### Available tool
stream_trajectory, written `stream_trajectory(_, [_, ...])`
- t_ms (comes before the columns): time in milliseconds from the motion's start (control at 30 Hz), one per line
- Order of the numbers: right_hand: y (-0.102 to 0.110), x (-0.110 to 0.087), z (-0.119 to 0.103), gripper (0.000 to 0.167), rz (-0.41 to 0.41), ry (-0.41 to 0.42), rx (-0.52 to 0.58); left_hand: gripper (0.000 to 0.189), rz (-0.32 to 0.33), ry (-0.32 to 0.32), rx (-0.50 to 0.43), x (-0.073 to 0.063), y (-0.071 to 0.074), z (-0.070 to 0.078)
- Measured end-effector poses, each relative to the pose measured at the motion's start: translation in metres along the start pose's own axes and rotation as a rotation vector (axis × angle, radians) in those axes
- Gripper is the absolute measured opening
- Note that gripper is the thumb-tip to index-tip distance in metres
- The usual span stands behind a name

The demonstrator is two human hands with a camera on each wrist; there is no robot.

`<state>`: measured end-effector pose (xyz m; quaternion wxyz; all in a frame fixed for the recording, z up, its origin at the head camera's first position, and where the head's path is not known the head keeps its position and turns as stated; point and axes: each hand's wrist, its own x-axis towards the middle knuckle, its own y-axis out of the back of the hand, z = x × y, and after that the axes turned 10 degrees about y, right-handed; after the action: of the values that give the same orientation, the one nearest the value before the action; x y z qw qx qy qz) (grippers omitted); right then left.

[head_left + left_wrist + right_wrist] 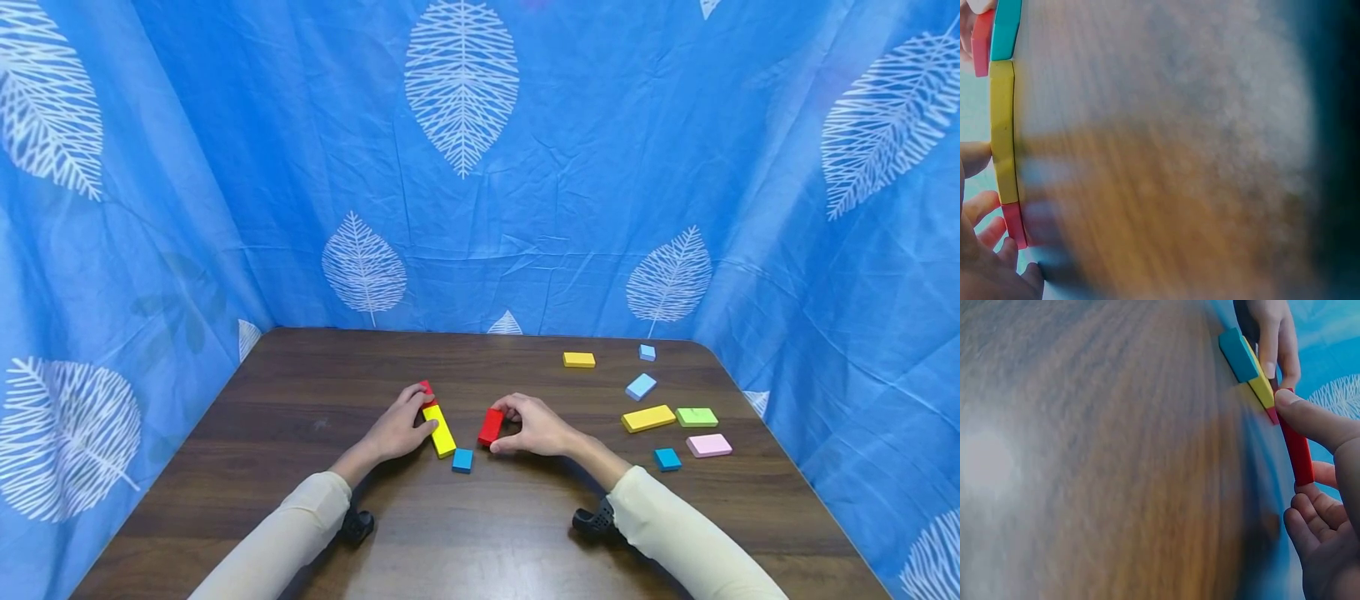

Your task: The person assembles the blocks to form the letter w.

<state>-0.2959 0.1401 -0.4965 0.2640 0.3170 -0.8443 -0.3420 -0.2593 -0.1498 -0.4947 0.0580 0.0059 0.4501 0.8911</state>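
In the head view my left hand (400,423) rests at the left side of a row of blocks. Its thumb touches the long yellow block (442,437), and its fingers lie at a red block (427,387) that meets the yellow one's far end and is partly covered. A teal block (462,461) lies by the near end of the yellow block. To the right of this row, my right hand (536,427) holds a second red block (491,426) between thumb and fingers, thumb at the near end. In the right wrist view that red block (1297,447) is tilted.
Toward the right of the dark wooden table (480,533) lie a yellow block (648,418), a green block (697,417), a pink block (708,446), a teal block (667,459) and two light blue blocks (641,386). An orange-yellow block (579,360) lies farther back. Blue curtains (555,200) surround the table.
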Motion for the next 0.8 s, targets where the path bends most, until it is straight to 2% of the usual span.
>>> stream_trajectory(300, [-0.008,0.004,-0.005,0.063,-0.023,-0.014,-0.045,0.051,0.0,-0.001,0.004,0.0,0.0,0.0])
stream_trajectory(567, [-0.013,0.005,-0.006,0.066,-0.07,0.017,-0.144,0.052,-0.003,-0.001,-0.002,-0.001,0.0,0.0])
stream_trajectory(700, [-0.011,0.004,-0.008,0.076,-0.096,0.022,-0.149,0.051,-0.005,0.001,0.003,-0.001,0.0,0.0])
stream_trajectory(800, [-0.01,0.003,-0.008,0.076,-0.105,0.022,-0.136,0.051,-0.008,0.004,0.004,-0.001,0.0,0.0])
